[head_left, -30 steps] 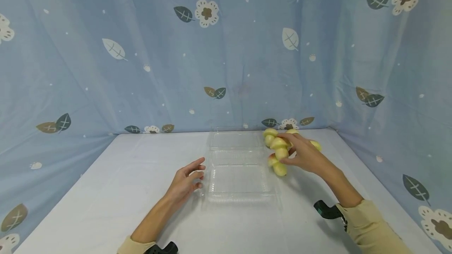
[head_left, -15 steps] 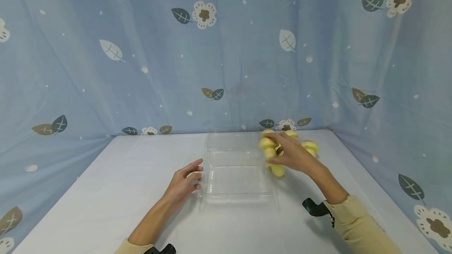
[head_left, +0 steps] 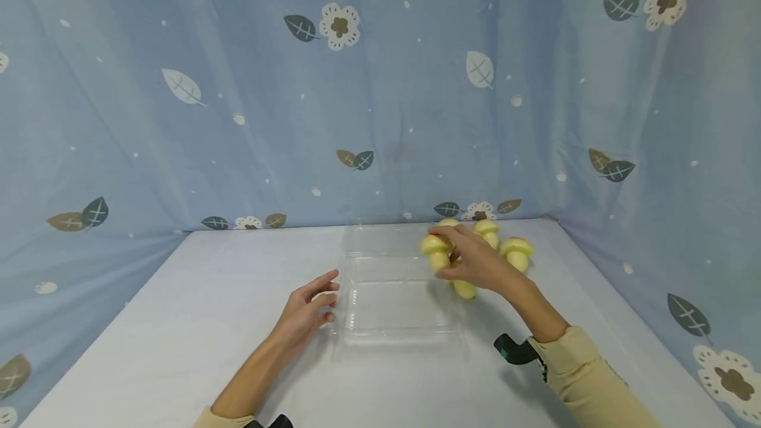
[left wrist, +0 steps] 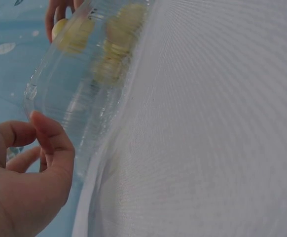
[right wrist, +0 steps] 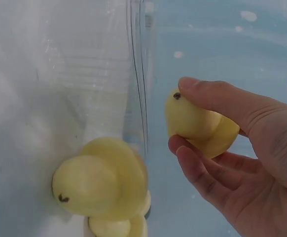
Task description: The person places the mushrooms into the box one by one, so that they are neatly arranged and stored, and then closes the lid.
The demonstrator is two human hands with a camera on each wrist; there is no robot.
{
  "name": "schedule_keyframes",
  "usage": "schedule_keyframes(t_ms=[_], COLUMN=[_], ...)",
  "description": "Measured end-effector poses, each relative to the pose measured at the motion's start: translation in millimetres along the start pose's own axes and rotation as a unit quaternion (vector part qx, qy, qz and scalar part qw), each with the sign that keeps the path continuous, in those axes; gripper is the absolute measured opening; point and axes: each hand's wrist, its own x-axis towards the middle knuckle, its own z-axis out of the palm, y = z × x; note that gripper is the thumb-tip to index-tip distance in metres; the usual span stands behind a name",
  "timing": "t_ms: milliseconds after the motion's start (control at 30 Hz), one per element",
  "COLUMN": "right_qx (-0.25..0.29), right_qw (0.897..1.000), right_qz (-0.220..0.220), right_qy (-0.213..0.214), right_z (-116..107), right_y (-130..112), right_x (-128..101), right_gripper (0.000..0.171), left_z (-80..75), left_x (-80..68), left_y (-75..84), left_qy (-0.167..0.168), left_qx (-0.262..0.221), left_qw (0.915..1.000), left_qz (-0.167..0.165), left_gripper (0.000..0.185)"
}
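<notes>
In the head view my right hand (head_left: 475,259) holds a yellow toy mushroom (head_left: 436,251) over the right side of a clear plastic box (head_left: 395,306). The right wrist view has the mushroom (right wrist: 193,118) between thumb and fingers, its dark-tipped stem end towards the camera. My left hand (head_left: 302,312) is at the box's left edge, fingers loosely bent. Up close in the left wrist view, its fingertips (left wrist: 39,118) are right at the box's rim (left wrist: 32,91). The box lies open on the table, its lid part (head_left: 380,241) towards the back.
Several other yellow mushrooms stand right of the box, including one at the back (head_left: 486,231), one farther right (head_left: 516,253) and one (head_left: 464,289) partly behind my right hand. A white cloth (head_left: 196,322) covers the table; a blue patterned curtain (head_left: 267,117) rises behind it.
My right hand has carried the mushroom leftwards from the group to over the box's right side, uncovering the mushrooms at the right. My left hand stays by the box's left edge.
</notes>
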Motion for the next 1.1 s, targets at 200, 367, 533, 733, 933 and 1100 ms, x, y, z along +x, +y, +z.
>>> schedule_keyframes(t_ms=[200, 367, 533, 733, 933, 1100], right_qx=[-0.008, -0.016, -0.023, -0.011, -0.009, -0.004], right_qw=[1.000, 1.000, 0.999, 0.999, 0.999, 0.999], right_qz=[-0.012, -0.013, -0.012, -0.017, -0.024, -0.011], right_qy=[-0.006, -0.012, -0.019, -0.026, -0.029, -0.038], right_z=[0.1, 0.1, 3.4, 9.6, 15.2, 20.3], right_y=[-3.6, -7.4, -14.0, -20.7, -31.2, -39.0], right_x=[3.1, 6.3, 9.2, 12.7, 20.5, 25.5], right_gripper=[0.078, 0.078, 0.079, 0.079, 0.078, 0.079], left_z=[4.4, 5.7, 3.7, 3.0, 1.9, 2.0], left_x=[1.0, 1.8, 0.9, 1.4, 0.5, 0.7], left_y=[-0.1, -0.4, -1.6, -3.0, 0.8, 0.2], left_qy=[-0.001, -0.001, 0.003, -0.002, 0.003, -0.001], left_qx=[-0.007, -0.001, -0.003, -0.001, 0.009, 0.005], left_qw=[1.0000, 1.0000, 1.0000, 1.0000, 1.0000, 1.0000], left_qz=[0.000, 0.002, -0.003, -0.003, -0.003, -0.003], left_gripper=[0.055, 0.056, 0.055, 0.055, 0.054, 0.054])
